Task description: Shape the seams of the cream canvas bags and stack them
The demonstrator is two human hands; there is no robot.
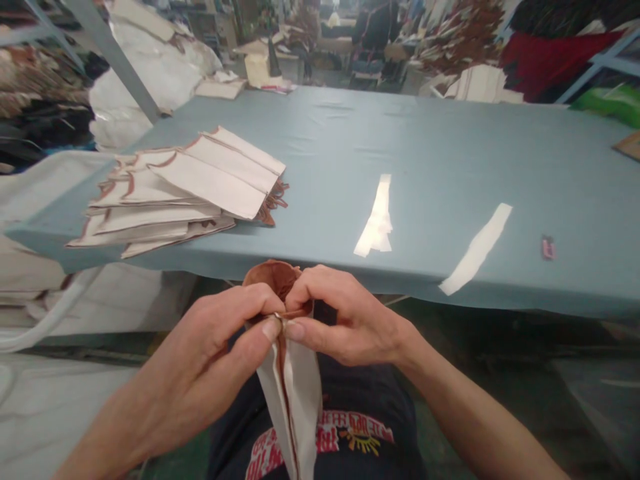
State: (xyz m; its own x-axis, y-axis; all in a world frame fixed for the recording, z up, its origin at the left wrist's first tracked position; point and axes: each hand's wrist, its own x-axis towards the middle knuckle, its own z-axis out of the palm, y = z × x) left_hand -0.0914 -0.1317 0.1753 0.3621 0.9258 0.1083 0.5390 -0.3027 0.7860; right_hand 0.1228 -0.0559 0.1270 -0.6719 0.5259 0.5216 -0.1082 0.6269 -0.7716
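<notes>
Both hands pinch the top edge of a white fabric piece with brown suede-like lining [303, 393], held in front of my body at the table's near edge. My left hand [215, 353] grips the left side of a brown seam between thumb and bent fingers. Close beside it, my right hand [345, 320] pinches the right side, thumb tip nearly touching the left thumb. The brown lining [267, 275] bulges up behind the fingers. The piece hangs down from the hands, its seam running lengthwise. What lies under the fingertips is partly hidden.
On the blue-covered table [450, 147] lies a stack of similar white pieces with brown edges [210, 173] at left. White strips [377, 220], another white strip [477, 250] and a small pink object [549, 248] lie to the right. A grey post [120, 60] rises at the far left corner.
</notes>
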